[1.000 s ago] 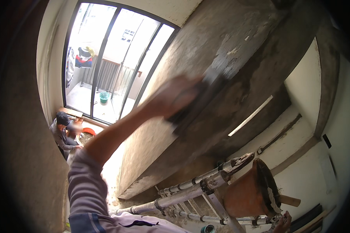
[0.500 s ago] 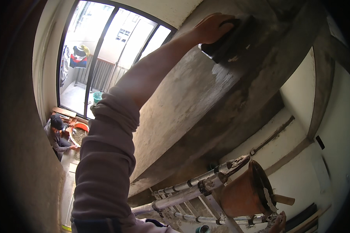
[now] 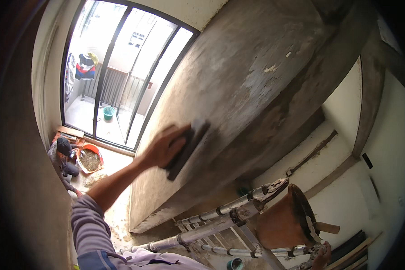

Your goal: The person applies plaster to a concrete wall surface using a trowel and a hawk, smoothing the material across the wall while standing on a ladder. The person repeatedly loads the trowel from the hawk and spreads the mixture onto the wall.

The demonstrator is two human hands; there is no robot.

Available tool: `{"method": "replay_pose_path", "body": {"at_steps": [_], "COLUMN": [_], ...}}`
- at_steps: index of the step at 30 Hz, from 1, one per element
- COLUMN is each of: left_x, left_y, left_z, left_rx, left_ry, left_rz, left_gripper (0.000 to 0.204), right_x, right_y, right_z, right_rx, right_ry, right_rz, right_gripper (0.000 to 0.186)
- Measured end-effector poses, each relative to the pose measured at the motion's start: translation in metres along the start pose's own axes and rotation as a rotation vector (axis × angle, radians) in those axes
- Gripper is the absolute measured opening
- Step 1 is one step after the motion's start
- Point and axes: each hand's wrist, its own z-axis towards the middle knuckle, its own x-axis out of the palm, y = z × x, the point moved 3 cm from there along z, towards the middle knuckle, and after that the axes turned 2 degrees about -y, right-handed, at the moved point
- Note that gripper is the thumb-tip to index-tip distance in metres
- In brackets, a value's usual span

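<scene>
My left hand (image 3: 165,147) is closed on a dark flat trowel (image 3: 184,155) held against the grey plastered wall (image 3: 229,85), left of centre. The plaster has pale, patchy scrapes higher up. My right hand (image 3: 321,255) is at the lower right, partly hidden, its fingers curled on the end of a metal ladder (image 3: 216,225). An orange-brown bucket (image 3: 276,227) with a dark rim and a wooden handle sticking out sits on the ladder just beside that hand.
A crouching co-worker (image 3: 60,164) works beside an orange tub of mortar (image 3: 90,158) at the lower left. Behind are sliding glass doors (image 3: 117,76) and a green bucket (image 3: 108,112) outside. Dark planks (image 3: 353,249) lean at the lower right.
Over the last second my left hand went up the wall with the trowel, then came down and leftward. The co-worker's arm has lowered. My right hand stays by the ladder.
</scene>
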Motion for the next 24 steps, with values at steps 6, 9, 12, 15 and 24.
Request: {"method": "replay_pose_path", "body": {"at_steps": [6,9,12,15,24], "left_x": [-0.046,-0.039,-0.025,-0.011,0.015], "left_y": [-0.04,-0.056,-0.079,-0.084,-0.052], "left_z": [0.216,0.292,0.316,0.308,0.026], "left_rx": [0.328,0.432,0.463,0.447,0.152], "left_ry": [-0.363,-0.393,-0.377,-0.318,0.064], "left_rz": [0.127,0.097,0.064,0.036,0.013], "left_gripper": [0.042,0.042,0.045,0.044,0.049], "right_x": [0.007,0.005,0.005,0.004,0.001], "right_y": [0.007,0.02,0.018,0.021,0.028], "right_z": [0.004,0.001,0.0,0.003,-0.001], "right_rx": [0.152,0.203,0.204,0.18,0.138], "right_ry": [0.038,0.035,0.035,0.038,0.041], "right_rz": [0.073,0.124,0.083,0.058,0.075], "right_gripper": [0.055,0.055,0.057,0.06,0.06]}}
